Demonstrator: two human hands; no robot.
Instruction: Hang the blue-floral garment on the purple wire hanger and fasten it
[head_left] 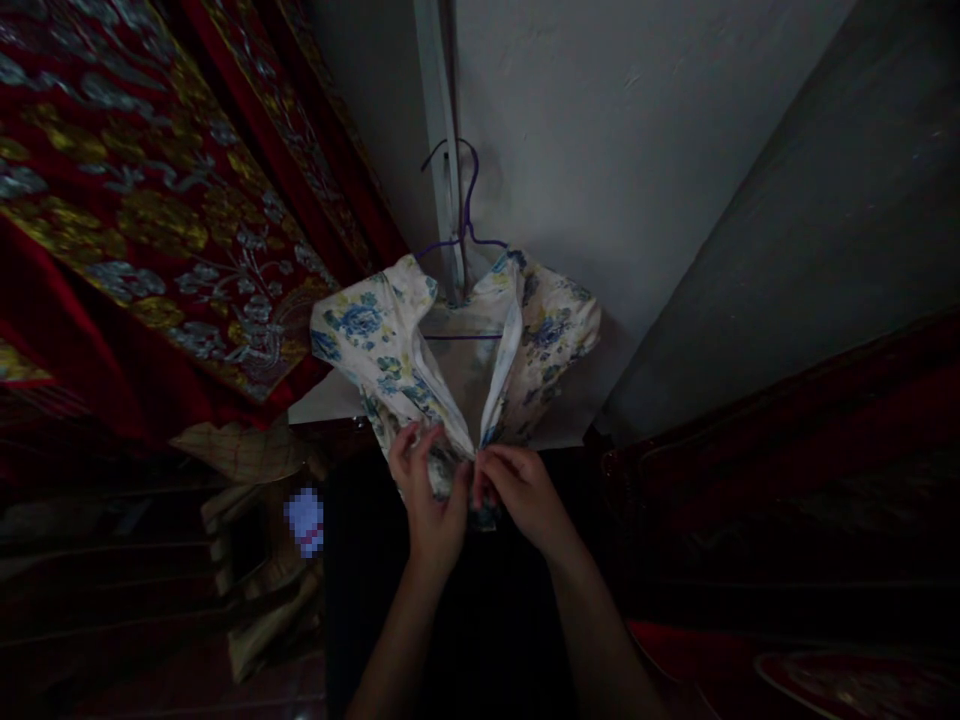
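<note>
A small white garment (pixel 390 350) with blue and yellow flowers hangs on a purple wire hanger (pixel 466 215) hooked on a grey pipe (pixel 442 140) against the wall. Its front is open at the top. My left hand (pixel 431 500) pinches the left edge of the opening low down. Touching it from the right, my right hand (pixel 521 490) pinches the other edge, fingers curled on the cloth. Both hands meet at the middle of the garment, and its lower part is lost in the dark below them.
Red cloth (pixel 142 200) with gold and silver embroidery hangs at the left. A grey wall panel (pixel 810 230) slants at the right, over dark red furniture (pixel 787 470). Tan quilted fabric (pixel 247 450) and a pale bag lie low on the left. The lower middle is very dark.
</note>
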